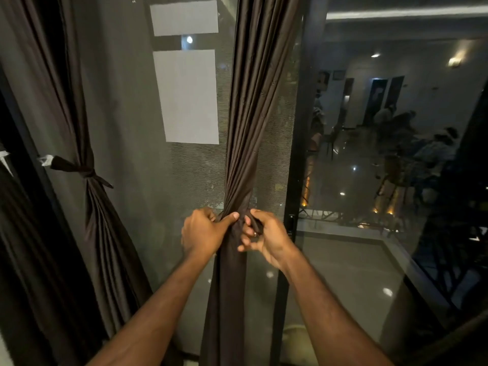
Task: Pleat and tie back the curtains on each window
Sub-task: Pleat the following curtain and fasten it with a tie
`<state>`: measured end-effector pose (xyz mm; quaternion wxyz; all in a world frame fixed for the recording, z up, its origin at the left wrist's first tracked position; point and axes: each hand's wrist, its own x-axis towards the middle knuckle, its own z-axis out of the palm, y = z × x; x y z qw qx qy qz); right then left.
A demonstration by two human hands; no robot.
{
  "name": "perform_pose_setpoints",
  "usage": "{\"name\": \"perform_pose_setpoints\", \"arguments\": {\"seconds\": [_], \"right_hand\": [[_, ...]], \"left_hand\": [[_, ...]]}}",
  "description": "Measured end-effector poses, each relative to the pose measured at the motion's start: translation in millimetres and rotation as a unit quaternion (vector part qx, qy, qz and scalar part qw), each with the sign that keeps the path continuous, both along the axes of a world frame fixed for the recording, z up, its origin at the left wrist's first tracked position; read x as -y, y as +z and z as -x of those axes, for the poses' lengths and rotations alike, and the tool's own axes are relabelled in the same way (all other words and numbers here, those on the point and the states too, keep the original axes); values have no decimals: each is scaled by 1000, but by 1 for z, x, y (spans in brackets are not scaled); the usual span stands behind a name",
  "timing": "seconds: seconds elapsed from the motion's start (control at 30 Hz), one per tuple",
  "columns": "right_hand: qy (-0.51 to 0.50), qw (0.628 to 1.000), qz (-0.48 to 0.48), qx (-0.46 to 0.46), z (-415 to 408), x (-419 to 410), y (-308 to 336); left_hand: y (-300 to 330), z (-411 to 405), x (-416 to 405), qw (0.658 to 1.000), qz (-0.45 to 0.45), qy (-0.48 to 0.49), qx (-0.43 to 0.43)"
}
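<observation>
A dark brown curtain hangs in tight pleats down the middle of the window and is bunched into a narrow waist at hand height. My left hand grips that waist from the left, thumb pressed across the fabric. My right hand pinches a dark fabric tie-back band at the waist's right side. Below my hands the curtain falls straight down. To the left, a second brown curtain is gathered and bound by a knotted tie-back.
A grey mesh screen covers the window between the two curtains. A black vertical frame post stands right of the held curtain. The glass pane on the right reflects a room with seated people. Another dark curtain hangs at far left.
</observation>
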<state>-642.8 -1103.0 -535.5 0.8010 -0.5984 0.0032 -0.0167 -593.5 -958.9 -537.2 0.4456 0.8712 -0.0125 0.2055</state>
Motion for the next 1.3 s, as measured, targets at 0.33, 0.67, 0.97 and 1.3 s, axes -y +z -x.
{"name": "perform_pose_setpoints", "arguments": {"seconds": [0.33, 0.67, 0.97, 1.3], "right_hand": [[18, 992, -121, -22, 1, -10, -8], [-32, 995, 84, 43, -2, -17, -16], [-86, 916, 327, 218, -4, -6, -48], [-81, 931, 287, 211, 13, 37, -35]], "left_hand": [[8, 2, 7, 950, 217, -188, -124], [7, 11, 5, 995, 75, -49, 51], [14, 3, 10, 961, -81, -262, -14], [-5, 11, 13, 946, -90, -270, 154]]}}
